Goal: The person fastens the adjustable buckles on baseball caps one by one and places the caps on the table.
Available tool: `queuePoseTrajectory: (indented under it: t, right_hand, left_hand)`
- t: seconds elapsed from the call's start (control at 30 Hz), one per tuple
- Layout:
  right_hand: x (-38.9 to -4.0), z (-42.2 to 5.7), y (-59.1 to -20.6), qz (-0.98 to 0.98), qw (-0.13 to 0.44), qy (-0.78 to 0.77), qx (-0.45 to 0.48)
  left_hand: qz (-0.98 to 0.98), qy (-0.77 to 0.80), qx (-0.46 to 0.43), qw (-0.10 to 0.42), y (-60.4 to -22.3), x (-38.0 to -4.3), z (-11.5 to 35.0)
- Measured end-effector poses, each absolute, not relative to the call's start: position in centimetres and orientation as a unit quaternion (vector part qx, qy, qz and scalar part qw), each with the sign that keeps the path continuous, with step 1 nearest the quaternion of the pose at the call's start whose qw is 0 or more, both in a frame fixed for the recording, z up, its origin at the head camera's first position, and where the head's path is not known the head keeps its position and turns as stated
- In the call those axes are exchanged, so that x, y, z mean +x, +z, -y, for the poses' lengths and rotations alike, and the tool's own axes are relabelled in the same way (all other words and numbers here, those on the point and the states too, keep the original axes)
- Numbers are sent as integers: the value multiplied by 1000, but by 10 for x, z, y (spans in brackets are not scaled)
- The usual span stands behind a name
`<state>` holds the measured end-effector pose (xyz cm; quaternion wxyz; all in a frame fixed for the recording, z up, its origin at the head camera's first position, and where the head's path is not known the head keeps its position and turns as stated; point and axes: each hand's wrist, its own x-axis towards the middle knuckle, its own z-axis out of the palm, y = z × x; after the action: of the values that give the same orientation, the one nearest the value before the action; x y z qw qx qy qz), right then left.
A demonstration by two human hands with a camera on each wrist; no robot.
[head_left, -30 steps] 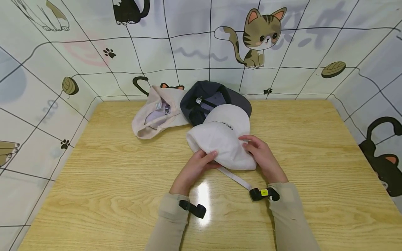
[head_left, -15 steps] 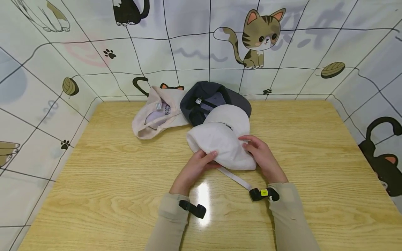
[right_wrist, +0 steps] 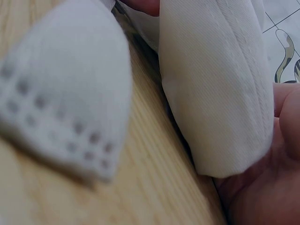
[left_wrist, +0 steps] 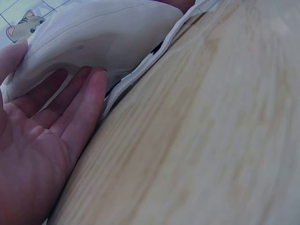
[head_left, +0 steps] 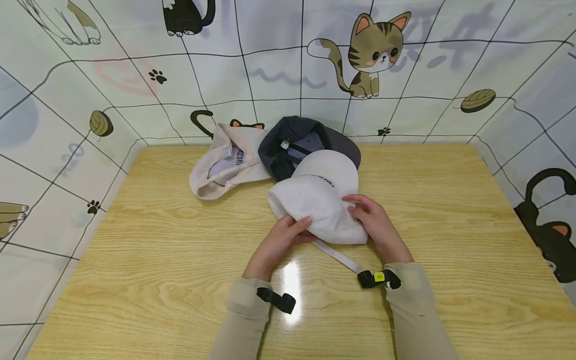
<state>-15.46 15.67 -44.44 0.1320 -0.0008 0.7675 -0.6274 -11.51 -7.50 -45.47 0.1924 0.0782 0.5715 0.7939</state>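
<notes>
At left, shows a pale pink cap (head_left: 227,162), 1 of 3 on the wooden table (head_left: 148,260); next, pinches the white cap (head_left: 319,202) by its near edge with the left hand (head_left: 281,240); at centre, has it overlapping the dark cap (head_left: 310,142); rightmost, holds the white side with the right hand (head_left: 373,222)

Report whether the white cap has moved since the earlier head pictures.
No: against the wooden table in the head view, the white cap shows no visible shift in any direction.
</notes>
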Motion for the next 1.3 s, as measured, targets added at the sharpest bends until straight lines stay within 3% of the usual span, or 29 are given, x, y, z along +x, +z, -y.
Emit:
queuePoseTrajectory:
  t: [0.83, 1.3]
  right_hand:
    - [-154, -157, -446, -769, 98, -631, -4]
    - [-155, -158, -430, -575, 79, -815, -5]
  left_hand:
    - [-570, 794, 64, 199, -453, -115, 77]
    - [-590, 773, 127, 197, -456, -115, 77]
